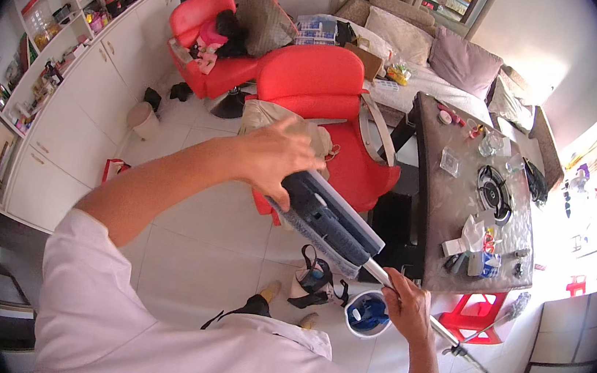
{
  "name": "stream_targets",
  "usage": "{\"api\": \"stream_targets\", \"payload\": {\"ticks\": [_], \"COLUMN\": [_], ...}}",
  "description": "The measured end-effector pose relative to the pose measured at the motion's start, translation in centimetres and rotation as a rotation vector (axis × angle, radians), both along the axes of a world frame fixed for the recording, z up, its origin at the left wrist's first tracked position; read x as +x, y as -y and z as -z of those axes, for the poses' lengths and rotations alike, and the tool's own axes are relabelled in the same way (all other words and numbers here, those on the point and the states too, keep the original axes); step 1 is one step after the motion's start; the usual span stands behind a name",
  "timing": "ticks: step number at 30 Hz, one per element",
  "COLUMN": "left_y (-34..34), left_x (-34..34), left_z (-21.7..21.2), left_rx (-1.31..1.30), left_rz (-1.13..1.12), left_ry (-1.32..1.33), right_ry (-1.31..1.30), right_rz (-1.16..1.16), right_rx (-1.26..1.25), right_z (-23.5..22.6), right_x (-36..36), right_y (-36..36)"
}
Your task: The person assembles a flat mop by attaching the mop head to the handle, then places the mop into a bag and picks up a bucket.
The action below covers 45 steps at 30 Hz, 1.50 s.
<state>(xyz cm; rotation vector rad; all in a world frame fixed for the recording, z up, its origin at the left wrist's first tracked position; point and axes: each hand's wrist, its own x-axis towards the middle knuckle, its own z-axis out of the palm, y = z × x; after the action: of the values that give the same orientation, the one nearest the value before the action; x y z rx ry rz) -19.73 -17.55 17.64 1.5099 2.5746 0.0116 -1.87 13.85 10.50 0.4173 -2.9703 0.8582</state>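
A long-poled window squeegee [331,223] slants across in front of me. Its wide dark head has a light blade strip along one edge and a fluffy grey pad along the other. My left hand [276,158] grips the upper end of the head, thumb on the near side; some fingers are raised and partly hidden. My right hand [407,302] is wrapped around the silver pole, just below the head. Beyond that hand the pole runs down right, where a thin rod with a fluffy grey tip [518,306] meets or crosses it; I cannot tell which.
Below the pole stands a white bucket [365,334] with blue contents, beside a black-and-white bag [312,278]. Two red chairs [311,77] are ahead. At right, a dark table [451,204] carries a burner and glassware, with a red stool [473,321] nearby. White cabinets [69,131] line the left.
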Motion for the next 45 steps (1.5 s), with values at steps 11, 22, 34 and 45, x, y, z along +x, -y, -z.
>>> {"api": "stream_targets", "payload": {"ticks": [11,22,34,45], "left_y": [-3.5,-9.4,-7.1,-8.2], "left_x": [5.0,7.1,9.9,8.5], "left_z": [12.3,14.2,14.4,14.0], "left_rx": [-0.22,-0.251,0.193,0.135], "left_rz": [-0.081,-0.112,-0.311,-0.233], "left_ry": [1.262,1.729,1.648,1.55], "right_ry": [0.123,0.136,0.107,0.143], "right_rz": [-0.215,-0.299,-0.331,-0.288], "right_rx": [0.285,0.359,0.267,0.262], "right_z": [1.3,-0.4,1.6,1.8], "right_x": [5.4,4.2,4.1,2.8], "right_y": [-2.7,-2.9,-2.8,-3.8]}}
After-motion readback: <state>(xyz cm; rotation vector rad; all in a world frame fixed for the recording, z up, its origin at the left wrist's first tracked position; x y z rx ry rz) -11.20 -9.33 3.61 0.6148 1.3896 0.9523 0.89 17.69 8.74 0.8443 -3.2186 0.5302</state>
